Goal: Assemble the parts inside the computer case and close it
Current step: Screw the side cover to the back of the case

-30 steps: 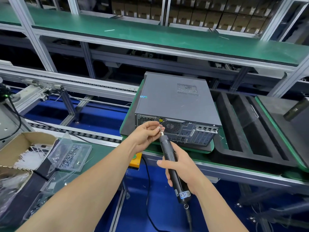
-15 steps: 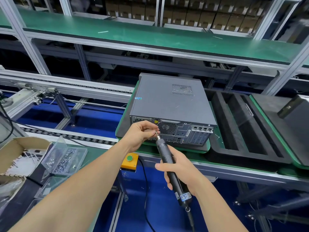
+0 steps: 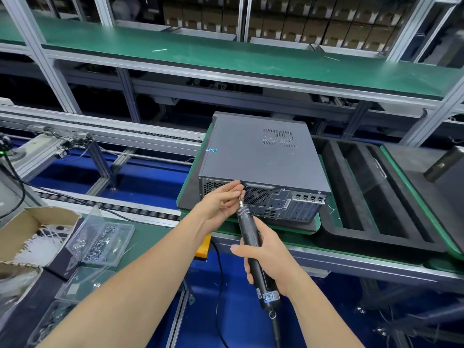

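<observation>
the closed grey computer case (image 3: 261, 159) lay flat on a green-edged pallet (image 3: 188, 199) on the conveyor line, its rear panel of vents and ports facing the person, with a black foam tray (image 3: 376, 212) just beside it on the right. lower left, an open clear box of screws (image 3: 100, 239) sat on the green bench. the right hand (image 3: 273, 259) was wrapped round the body of a black electric screwdriver (image 3: 247, 228) angled up toward the rear panel, while the left hand (image 3: 218, 205) pinched its metal tip between thumb and fingertips, just in front of the fan grille.
</observation>
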Tool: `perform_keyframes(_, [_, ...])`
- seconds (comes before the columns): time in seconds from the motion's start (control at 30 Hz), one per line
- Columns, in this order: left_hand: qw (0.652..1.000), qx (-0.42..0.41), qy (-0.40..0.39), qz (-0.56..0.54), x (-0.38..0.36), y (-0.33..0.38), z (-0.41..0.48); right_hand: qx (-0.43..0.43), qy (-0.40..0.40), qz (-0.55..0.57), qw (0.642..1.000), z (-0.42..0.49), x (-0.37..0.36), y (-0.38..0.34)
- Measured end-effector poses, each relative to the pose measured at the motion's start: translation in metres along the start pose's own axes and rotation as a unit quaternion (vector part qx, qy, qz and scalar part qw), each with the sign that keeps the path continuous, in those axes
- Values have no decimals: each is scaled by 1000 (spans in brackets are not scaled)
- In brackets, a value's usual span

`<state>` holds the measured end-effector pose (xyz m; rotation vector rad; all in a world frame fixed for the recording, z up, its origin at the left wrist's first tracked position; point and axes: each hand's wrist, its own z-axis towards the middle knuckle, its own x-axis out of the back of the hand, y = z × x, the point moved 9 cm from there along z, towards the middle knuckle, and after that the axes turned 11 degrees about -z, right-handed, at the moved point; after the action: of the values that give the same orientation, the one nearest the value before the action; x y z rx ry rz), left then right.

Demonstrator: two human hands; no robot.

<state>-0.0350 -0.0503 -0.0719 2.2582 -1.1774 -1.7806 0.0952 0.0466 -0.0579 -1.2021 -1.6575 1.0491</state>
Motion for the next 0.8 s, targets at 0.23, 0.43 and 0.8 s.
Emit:
perform_keyframes(0.23, [997,-15,60,-52,6,-8,-2,2,3,-11,1000,4,1,2])
perform_keyframes(0.43, [992,-27,80,-91,3,-12,-4,4,8,-12,1000,7,3,3])
perform_keyframes(0.8, [987,-20,119,-107,-3,-20,-3,-5,27,-24,999,8,9,8])
